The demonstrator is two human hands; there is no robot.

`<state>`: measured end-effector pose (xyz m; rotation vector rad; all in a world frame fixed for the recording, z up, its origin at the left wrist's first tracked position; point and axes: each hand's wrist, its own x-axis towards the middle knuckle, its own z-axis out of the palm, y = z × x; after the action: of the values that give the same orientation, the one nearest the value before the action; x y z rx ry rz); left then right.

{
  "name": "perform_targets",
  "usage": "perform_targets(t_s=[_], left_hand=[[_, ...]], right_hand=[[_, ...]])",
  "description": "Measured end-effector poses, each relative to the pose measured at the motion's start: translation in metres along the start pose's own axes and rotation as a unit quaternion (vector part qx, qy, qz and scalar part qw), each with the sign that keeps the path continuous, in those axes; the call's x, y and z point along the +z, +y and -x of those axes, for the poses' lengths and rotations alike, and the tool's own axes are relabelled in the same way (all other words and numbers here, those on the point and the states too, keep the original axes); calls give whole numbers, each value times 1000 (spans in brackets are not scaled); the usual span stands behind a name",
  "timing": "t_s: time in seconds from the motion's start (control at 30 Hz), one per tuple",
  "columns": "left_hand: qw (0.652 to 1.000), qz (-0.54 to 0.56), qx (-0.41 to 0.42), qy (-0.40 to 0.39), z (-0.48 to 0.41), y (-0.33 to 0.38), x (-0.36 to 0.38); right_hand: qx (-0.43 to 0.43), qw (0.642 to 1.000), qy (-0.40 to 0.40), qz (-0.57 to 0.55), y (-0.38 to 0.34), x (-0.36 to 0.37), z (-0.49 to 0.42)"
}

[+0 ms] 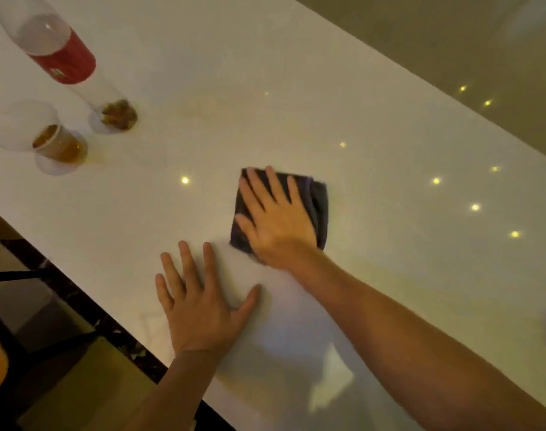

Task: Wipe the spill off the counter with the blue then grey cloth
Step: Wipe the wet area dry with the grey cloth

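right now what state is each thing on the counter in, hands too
cloth: dark, folded, flat on the counter, pressed under the right hand
right hand: open, palm down on the cloth
left hand: open, flat on the bare counter, holding nothing
bottle: upright, nearly empty, brown dregs at the bottom
cup: upright, part full of amber drink

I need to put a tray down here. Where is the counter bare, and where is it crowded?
Bare: the counter beyond and right of the grey cloth under the right hand, towards the far edge. Crowded: the far-left corner with bottle and cup; the near edge holds the flat left hand.
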<state>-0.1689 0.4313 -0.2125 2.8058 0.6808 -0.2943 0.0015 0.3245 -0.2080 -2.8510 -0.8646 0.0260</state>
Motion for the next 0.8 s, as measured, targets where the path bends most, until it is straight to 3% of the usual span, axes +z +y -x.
perform_targets(t_s=[0.07,0.13,0.17,0.23,0.3,0.33,0.37,0.4,0.47,0.5,0.57,0.6,0.67,0.7,0.73,0.77,0.8], left_hand=[[1000,-8,4,3,0,-1,0],[1000,-11,4,1,1,0,1],[1000,-11,3,1,4,1,2],[1000,2,4,14,3,2,5],[1000,9,1,11,-1,5,4],[1000,13,4,10,-1,2,2],[1000,21,5,13,-2,0,1],[999,29,6,15,-3,-4,-1],[999,40,10,13,-2,-9,-4],[999,43,9,17,0,-8,-5],[999,40,14,24,-2,-7,-7],[999,37,13,24,-3,-7,-6],[1000,19,9,10,-1,-11,-2],[1000,14,9,7,2,-10,0],[1000,14,6,7,0,-13,4],[1000,16,5,10,-3,-14,7],[1000,12,7,12,-5,-11,9]], right_hand=[[-123,992,-34,-19,-20,3,48],[-168,983,-67,10,25,-11,36],[-125,990,-65,26,57,-16,23],[92,994,-40,39,119,-31,-17],[303,953,-8,3,140,-42,-44],[344,939,-2,-3,123,-37,-46],[321,947,-5,0,93,-28,-42],[238,971,-5,-1,60,-16,-27],[-32,998,-50,-7,5,3,45],[-140,987,-85,-4,-2,3,90],[-203,974,-102,10,42,-5,141],[-152,984,-89,35,75,-10,150],[112,990,-70,56,128,-26,151],[267,961,-59,44,138,-37,149],[365,929,-56,23,129,-37,141],[391,919,-50,3,104,-33,137],[344,938,-41,-6,73,-22,139]])
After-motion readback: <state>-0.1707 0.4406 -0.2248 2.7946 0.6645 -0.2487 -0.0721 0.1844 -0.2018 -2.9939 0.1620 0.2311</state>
